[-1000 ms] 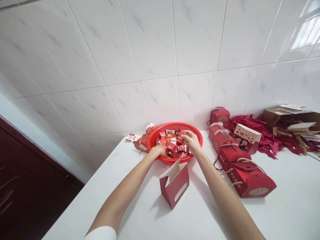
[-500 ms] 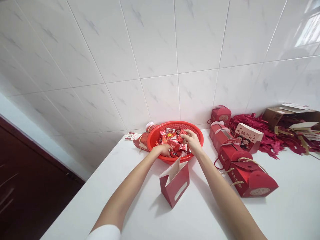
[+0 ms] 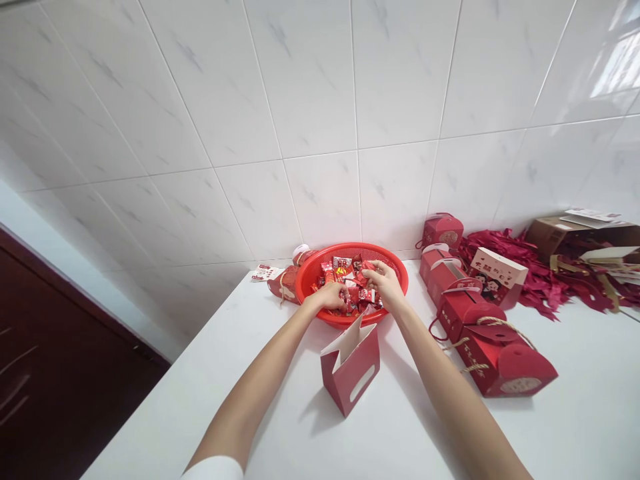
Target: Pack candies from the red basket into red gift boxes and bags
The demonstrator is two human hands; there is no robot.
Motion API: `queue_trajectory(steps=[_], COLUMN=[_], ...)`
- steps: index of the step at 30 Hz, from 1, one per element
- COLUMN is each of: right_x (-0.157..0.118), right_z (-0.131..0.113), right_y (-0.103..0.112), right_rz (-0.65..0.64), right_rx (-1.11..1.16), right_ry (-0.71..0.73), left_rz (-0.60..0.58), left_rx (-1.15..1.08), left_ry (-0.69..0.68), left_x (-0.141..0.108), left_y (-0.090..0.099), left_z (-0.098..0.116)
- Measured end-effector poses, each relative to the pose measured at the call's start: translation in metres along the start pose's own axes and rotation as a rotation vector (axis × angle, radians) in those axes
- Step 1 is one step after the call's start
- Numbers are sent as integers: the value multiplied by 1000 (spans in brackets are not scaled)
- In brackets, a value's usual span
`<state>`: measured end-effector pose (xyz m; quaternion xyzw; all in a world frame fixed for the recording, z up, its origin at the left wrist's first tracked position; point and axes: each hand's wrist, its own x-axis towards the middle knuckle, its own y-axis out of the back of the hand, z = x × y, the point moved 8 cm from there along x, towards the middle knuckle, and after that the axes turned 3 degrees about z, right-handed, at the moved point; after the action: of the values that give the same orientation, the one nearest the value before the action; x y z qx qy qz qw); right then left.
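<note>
Above the red plastic basket [image 3: 306, 283] on the counter [image 3: 295, 407], the left hand [image 3: 330, 297] curls into wrapped candies [image 3: 355, 301], its grip unclear, while the right hand [image 3: 387, 285] pinches a red wrapper [image 3: 367, 268]

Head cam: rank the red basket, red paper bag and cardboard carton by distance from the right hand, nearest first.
1. Red basket: directly under the right hand, centre of the view.
2. Red paper bag: on the tabletop, just in front of the basket.
3. Cardboard carton: far right, at the back.
</note>
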<state>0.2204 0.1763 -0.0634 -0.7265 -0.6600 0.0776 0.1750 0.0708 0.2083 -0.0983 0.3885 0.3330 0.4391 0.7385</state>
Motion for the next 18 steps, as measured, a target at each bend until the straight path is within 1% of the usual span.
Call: queue_trajectory(steps=[2,4,10,14,18], right_x=[0,0,0,0,0], right_z=[0,0,1,0,1], right_y=[0,0,-1,-1,-1], right_rz=[-3,-3,-16,-12,-17], right_rx=[4,0,-12,-8,-19], right_ry=[0,2,12,7,9], left_rz=[20,14,-149,-188,-192], left_rx=[20,36,76,110,135], left_ry=[-27,-30,44,45,43], left_x=[1,1,0,1,2], left_y=[1,0,-16,-19,-19], left_z=[2,1,-8,-10,-13])
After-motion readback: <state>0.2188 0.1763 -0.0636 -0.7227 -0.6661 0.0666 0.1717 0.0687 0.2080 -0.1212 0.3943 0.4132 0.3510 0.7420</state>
